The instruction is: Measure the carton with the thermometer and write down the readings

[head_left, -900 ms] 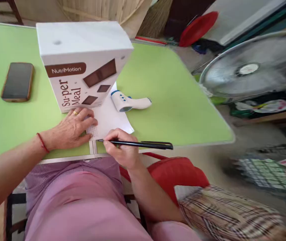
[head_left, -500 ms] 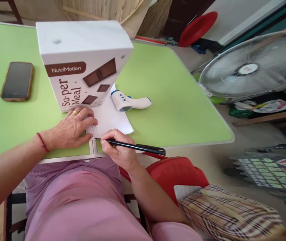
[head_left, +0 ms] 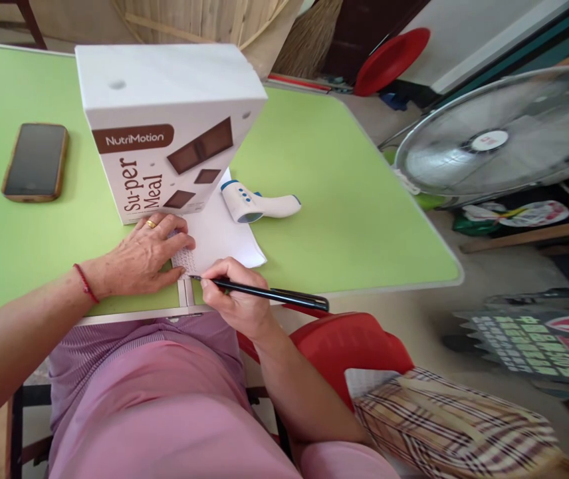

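Observation:
A black pen (head_left: pixel 274 294) is pinched in my right hand (head_left: pixel 237 296), its tip on the lower edge of the paper (head_left: pixel 215 243). Rows of small handwriting cover the paper's left part. My left hand (head_left: pixel 142 256) lies with its fingers spread and slightly bent, pressing on the written area and the table. Just beyond it stands an upright white box (head_left: pixel 169 80) printed "NutriMotion Su-per Meal", covering the paper's far part. On the paper's right edge rests a white and blue infrared thermometer (head_left: pixel 259 203).
A phone (head_left: pixel 35 161) in a brown case lies at the left of the green table (head_left: pixel 354 199). Right of the table stands a fan (head_left: pixel 488 140). A red stool (head_left: pixel 354 346) with a plaid cloth (head_left: pixel 458 419) is by my right arm.
The view has shifted very slightly. Both hands, the pen and the things on the table look nearly the same as before.

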`<state>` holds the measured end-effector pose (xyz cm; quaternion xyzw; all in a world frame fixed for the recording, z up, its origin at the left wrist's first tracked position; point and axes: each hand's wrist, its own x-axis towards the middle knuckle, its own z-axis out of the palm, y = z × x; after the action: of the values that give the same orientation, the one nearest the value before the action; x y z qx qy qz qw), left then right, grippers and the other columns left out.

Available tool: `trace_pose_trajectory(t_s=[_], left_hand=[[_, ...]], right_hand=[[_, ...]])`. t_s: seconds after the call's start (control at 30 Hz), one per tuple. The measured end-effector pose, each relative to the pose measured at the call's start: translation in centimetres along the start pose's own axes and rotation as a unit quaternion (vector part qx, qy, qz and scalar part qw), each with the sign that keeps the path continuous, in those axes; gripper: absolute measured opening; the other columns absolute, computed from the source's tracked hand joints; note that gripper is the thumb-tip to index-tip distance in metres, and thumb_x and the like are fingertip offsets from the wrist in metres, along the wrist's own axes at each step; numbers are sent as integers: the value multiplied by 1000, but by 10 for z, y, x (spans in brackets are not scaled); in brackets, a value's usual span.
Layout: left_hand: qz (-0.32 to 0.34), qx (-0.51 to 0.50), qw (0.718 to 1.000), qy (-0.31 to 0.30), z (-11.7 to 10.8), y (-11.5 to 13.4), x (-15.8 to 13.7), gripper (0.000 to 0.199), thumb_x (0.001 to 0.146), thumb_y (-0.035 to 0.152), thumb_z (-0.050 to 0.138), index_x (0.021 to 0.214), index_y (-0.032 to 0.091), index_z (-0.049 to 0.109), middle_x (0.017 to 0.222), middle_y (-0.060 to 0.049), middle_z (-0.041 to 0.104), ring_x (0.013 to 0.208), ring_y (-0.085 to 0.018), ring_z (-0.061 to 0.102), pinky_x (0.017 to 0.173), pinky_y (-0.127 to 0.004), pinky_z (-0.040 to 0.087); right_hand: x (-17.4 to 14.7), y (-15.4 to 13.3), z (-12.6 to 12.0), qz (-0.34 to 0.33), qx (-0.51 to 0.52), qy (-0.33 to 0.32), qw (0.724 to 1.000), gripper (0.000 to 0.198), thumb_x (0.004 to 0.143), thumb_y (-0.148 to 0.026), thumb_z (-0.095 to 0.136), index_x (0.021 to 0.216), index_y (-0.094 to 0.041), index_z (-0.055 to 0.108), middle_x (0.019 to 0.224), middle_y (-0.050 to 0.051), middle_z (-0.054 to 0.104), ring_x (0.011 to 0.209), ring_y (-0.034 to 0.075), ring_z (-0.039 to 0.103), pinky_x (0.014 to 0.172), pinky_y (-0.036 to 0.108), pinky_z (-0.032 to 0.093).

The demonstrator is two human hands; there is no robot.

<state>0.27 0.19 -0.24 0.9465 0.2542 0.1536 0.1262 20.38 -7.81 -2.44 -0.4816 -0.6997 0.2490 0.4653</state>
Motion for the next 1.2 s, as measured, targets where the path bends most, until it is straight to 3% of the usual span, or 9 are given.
trace_pose_trajectory(t_s=[1.2], left_hand=[[-5, -13, 1000, -7, -4, 0, -1, 30, 93, 29, 51, 117, 14, 61, 123, -18, 54, 117, -35, 49, 101, -55, 43]], right_hand=[[-1, 2, 2, 29, 19, 26, 999, 7, 78, -18, 59, 74, -23, 57, 58, -7, 56, 47, 9, 48, 46, 21, 41]])
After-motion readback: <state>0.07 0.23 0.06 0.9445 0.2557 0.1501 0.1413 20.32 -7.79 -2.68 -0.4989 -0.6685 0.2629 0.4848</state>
